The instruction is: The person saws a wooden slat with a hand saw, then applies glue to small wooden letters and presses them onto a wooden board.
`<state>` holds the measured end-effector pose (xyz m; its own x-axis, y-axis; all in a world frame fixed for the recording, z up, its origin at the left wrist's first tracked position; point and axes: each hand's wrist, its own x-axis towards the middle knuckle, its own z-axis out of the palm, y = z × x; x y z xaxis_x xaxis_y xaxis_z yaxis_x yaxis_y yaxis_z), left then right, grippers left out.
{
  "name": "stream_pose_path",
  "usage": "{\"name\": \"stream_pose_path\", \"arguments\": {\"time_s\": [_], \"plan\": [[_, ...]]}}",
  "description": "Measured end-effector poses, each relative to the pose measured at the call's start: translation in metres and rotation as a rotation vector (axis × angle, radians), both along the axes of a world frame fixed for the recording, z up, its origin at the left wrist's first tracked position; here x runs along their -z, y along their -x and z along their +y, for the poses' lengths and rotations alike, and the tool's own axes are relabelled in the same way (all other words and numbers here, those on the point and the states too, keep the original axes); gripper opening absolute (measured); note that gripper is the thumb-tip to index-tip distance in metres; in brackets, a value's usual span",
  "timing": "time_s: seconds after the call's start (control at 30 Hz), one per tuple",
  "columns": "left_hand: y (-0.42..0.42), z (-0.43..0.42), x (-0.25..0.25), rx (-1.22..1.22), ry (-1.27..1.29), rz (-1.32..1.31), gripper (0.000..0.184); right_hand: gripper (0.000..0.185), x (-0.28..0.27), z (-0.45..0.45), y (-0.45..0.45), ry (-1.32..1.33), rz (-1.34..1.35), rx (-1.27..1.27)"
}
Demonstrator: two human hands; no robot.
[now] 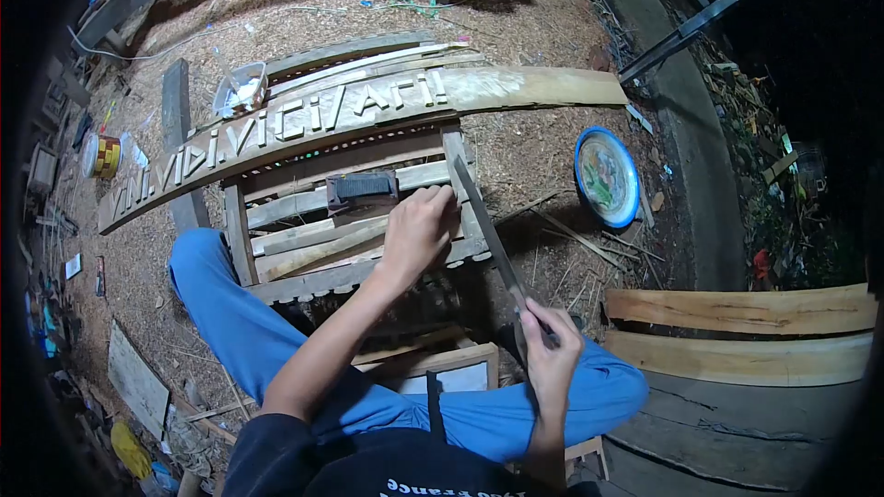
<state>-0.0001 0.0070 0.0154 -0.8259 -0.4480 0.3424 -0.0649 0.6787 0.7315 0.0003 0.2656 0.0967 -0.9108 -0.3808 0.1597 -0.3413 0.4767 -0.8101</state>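
Note:
My right hand (550,345) is wrapped round the handle end of a long, narrow knife (493,239), whose grey blade slants up and away to the left. Close beside the blade, my left hand (422,230) is closed in a fist above the slatted wooden stand; whatever its fingers hold is hidden. A dark rectangular block (362,190) on a brown base lies on the slats just beyond my left hand. Across the far side of the stand (313,262) rests a long wooden plank (552,87) with raised, light wooden letters along its left and middle part.
A clear plastic tub (241,92) with white contents stands behind the plank. A yellow-and-red container (103,156) is at left. A blue-rimmed round tray (607,177) lies at right, and two pale boards (737,311) lie lower right. Wood shavings cover the ground.

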Motion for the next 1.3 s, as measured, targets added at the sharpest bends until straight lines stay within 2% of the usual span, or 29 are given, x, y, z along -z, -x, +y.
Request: {"name": "stream_pose_path", "arguments": {"time_s": [0.1,0.2,0.27,0.53,0.67,0.8,1.0,1.07,1.17,1.3], "plan": [[0.0,0.002,-0.002,0.013,0.014,-0.002,0.019,0.019,-0.001,0.008,-0.003,-0.045,0.001,0.01],[0.001,0.002,0.002,0.009,0.022,-0.001,0.023,0.02,-0.014,0.007,0.006,-0.075,-0.123,0.096],[0.002,0.004,0.0,0.022,0.024,-0.01,0.024,0.019,-0.017,0.009,0.003,-0.106,-0.022,-0.024],[0.001,0.006,0.002,0.0,0.033,-0.021,0.024,0.018,0.01,-0.025,0.016,0.022,0.0,0.0],[0.003,0.003,0.007,-0.016,0.046,0.003,0.023,0.018,-0.007,0.006,0.005,-0.051,-0.042,0.016],[0.002,0.003,0.005,-0.004,0.042,-0.008,0.022,0.019,0.005,-0.028,0.012,0.025,0.077,-0.032],[0.002,0.003,0.0,-0.002,0.005,0.021,0.022,0.019,-0.007,0.002,0.0,-0.059,-0.018,0.019],[0.001,0.004,0.0,-0.001,0.0,-0.016,0.021,0.019,0.001,-0.008,0.002,-0.02,0.073,-0.013],[0.001,0.004,-0.003,0.012,0.036,-0.026,0.02,0.018,0.005,-0.035,0.017,0.002,-0.003,-0.003],[0.001,0.003,-0.003,-0.008,0.02,0.003,0.021,0.02,-0.008,-0.004,0.004,-0.018,-0.028,0.011]]}}
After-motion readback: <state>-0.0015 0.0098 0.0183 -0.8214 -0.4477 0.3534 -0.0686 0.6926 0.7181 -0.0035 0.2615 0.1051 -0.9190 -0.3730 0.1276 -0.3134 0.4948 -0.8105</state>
